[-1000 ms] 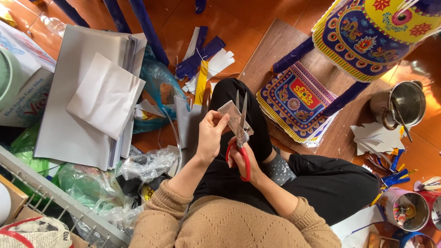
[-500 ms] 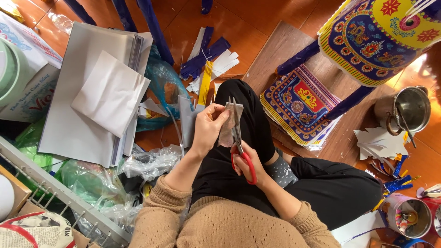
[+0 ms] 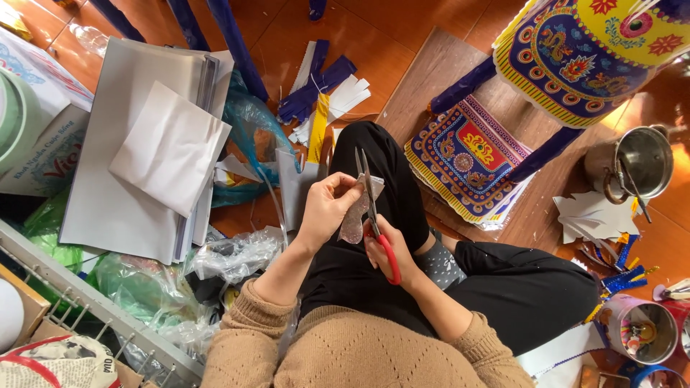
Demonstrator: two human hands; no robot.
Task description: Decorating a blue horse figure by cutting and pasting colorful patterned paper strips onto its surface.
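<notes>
Left hand (image 3: 327,208): fingers pinching a small silvery paper piece (image 3: 353,215), holding it up over the lap. Right hand (image 3: 392,248): fingers closing through the red handles of the scissors (image 3: 374,215), blades pointing up and lying against the paper piece. Silver metal pot (image 3: 640,162) standing on a wooden board (image 3: 431,79) to the right. Stack of grey sheets (image 3: 122,187) lying on the floor to the left, crumpled clear plastic (image 3: 233,255) beside it.

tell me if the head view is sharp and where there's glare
Head view: hands, left and right, and the scissors look sharp; daylight glares off the metal pot and the orange floor at right; the edges bend slightly.
</notes>
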